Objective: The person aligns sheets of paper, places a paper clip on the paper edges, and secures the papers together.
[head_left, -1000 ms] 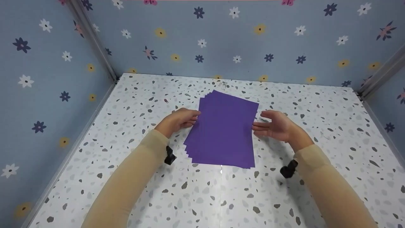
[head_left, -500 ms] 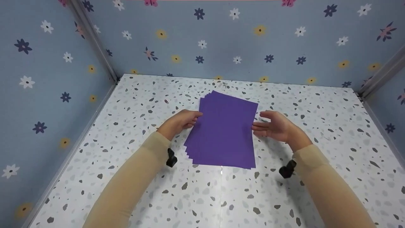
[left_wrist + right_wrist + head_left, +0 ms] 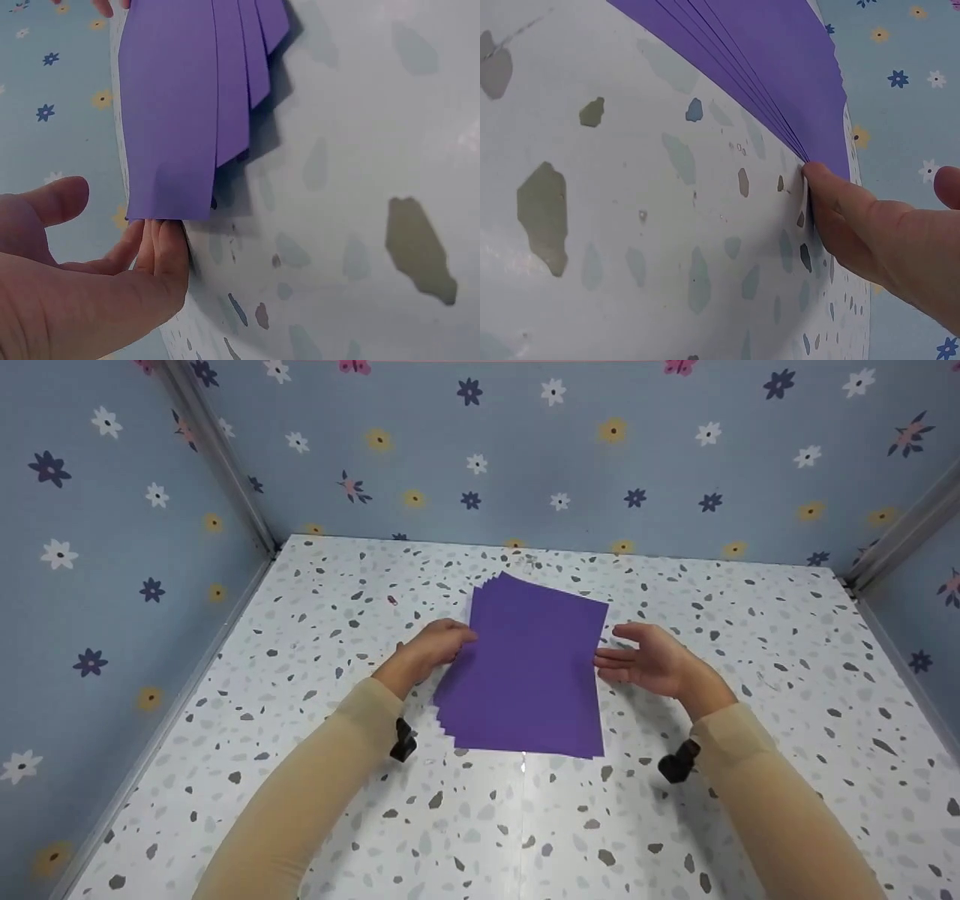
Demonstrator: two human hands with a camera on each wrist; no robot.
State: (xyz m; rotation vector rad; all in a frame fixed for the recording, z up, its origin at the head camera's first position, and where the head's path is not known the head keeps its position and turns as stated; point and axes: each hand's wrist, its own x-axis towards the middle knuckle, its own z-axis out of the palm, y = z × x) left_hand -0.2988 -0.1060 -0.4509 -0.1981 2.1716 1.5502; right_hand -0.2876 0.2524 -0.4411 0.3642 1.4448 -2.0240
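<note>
A stack of purple paper sheets [image 3: 532, 675] lies fanned out on the speckled table, its corners stepped along the left and lower edges. At the stack's left edge is my left hand [image 3: 431, 649]; in the left wrist view its fingers [image 3: 161, 251] reach under the paper's edge while the thumb stands apart from it. My right hand [image 3: 652, 660] is on the opposite side, fingers straight, thumb raised. Its fingertips [image 3: 817, 174] touch the sheets' right edge in the right wrist view, where several paper edges converge.
The white speckled table [image 3: 480, 825] is bounded by blue flowered walls [image 3: 525, 450] at the back and sides. A small red item [image 3: 392, 600] lies left of the stack. Black devices [image 3: 403, 740] sit on both wrists, below the beige sleeves.
My left hand has shifted slightly at the paper's edge, its thumb and fingers changing position. The right hand stays nearly still at its edge, and the stack has barely moved.
</note>
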